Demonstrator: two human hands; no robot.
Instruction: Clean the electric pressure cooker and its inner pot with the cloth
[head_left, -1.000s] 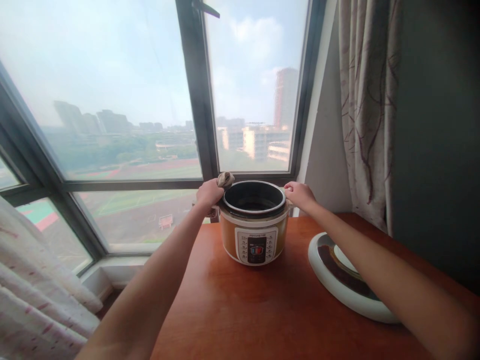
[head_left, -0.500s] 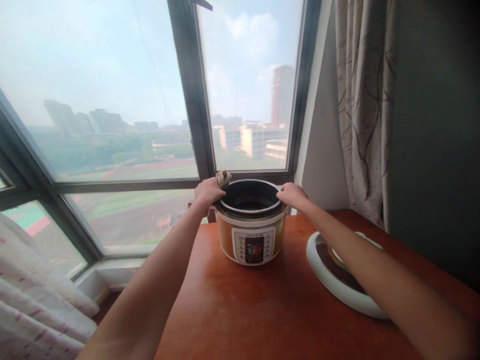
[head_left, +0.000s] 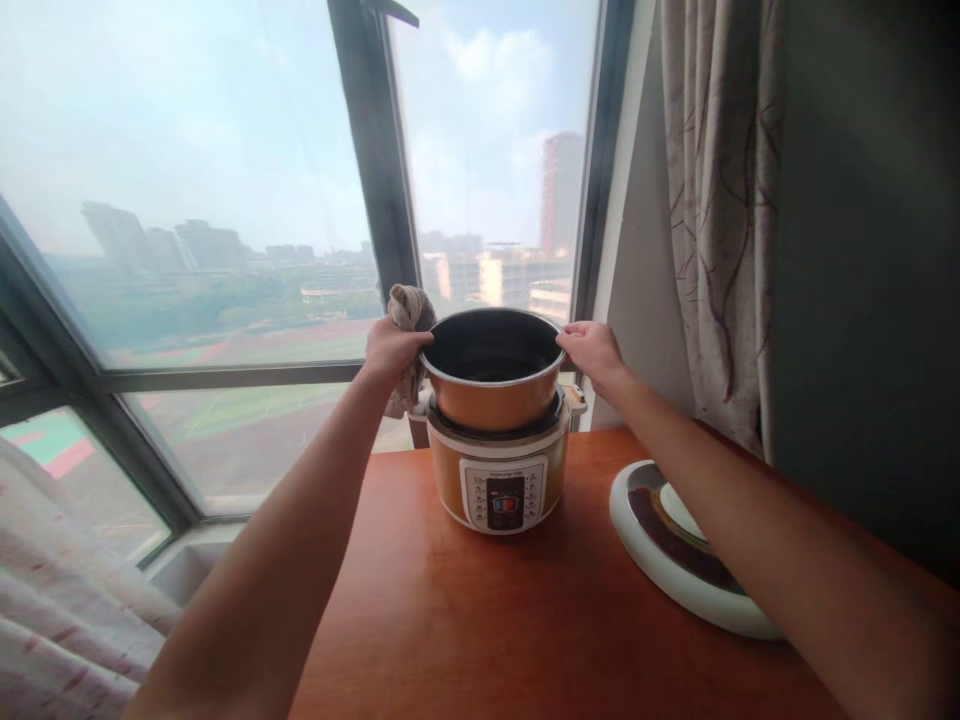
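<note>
Fingers (head_left: pixel 579 338) gripping inner pot (head_left: pixel 495 399), now raised

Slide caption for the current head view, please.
Left hand, with cloth, and right hand hold the pot partly out of the cooker.

Patterned curtains (head_left: pixel 724 220) beside a dark-framed window (head_left: pixel 375 160), hazy buildings (head_left: pixel 214 246) beyond.

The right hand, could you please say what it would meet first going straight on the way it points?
The right hand would apparently meet the inner pot, whose rim it grips.
</note>
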